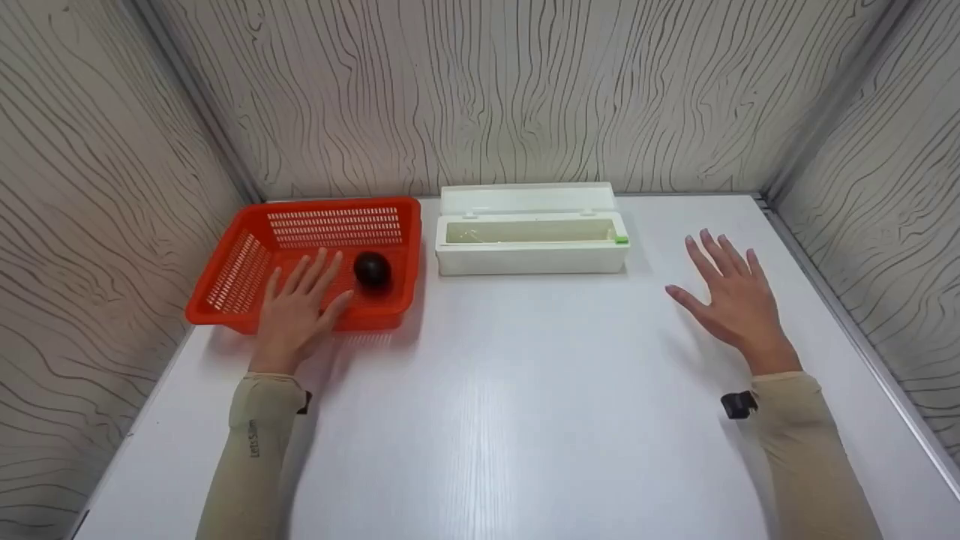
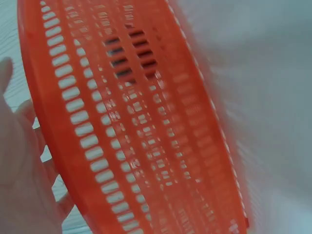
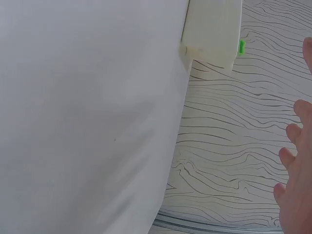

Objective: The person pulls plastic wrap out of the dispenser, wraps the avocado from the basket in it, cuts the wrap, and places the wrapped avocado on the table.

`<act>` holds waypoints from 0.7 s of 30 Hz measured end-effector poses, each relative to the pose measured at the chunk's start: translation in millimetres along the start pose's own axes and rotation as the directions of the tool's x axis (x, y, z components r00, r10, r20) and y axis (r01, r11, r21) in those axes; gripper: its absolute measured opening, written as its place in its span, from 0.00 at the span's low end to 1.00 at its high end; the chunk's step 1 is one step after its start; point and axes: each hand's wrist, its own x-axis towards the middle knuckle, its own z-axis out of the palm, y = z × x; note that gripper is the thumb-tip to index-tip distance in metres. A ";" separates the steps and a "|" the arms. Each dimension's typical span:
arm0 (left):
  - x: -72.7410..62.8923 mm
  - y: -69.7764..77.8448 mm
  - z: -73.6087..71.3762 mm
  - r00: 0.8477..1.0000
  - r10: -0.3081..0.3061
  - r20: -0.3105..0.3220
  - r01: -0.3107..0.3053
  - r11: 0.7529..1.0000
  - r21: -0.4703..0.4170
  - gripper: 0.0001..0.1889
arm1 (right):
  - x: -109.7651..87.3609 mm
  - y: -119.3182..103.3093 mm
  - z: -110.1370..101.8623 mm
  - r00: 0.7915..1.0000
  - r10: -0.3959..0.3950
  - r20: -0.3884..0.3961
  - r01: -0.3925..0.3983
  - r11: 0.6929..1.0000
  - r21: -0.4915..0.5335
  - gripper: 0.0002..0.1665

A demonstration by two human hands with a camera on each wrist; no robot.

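Note:
My left hand [image 1: 296,315] is spread over the near rim of a red plastic basket [image 1: 409,277], its fingers straight and holding nothing. Inside the basket lies a dark, rounded, egg-shaped object [image 1: 373,269], just right of the left fingertips. Through the slotted wall of the basket [image 2: 92,141], its dark shape also shows in the left wrist view. Out to the right, my right hand [image 1: 735,304] hovers above the white table with fingers spread, gripping nothing. Between the hands, at the back, stands a long white box [image 1: 532,260] with its lid [image 1: 529,199] raised and a green tab [image 1: 621,240] at its right front corner.
Wood-grain patterned panels [image 1: 495,97] enclose the white table [image 1: 480,420] at the back and both sides, with metal strips along the corners. Clear film-like material shows inside the white box. Each wrist carries a small black device [image 1: 739,405] beside the sleeve.

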 end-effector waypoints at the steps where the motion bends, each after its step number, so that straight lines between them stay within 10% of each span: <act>1: 2.5 3.3 -0.5 1.000 -0.004 0.005 0.004 1.000 -0.007 0.40 | 1.6 -0.9 0.4 1.000 0.001 0.001 -0.001 1.000 0.010 0.51; 21: 88.2 105.0 -3.2 0.996 -0.008 0.089 0.014 0.998 -0.065 0.31 | 62.8 -32.4 5.9 0.994 0.085 0.070 -0.098 0.972 0.214 0.46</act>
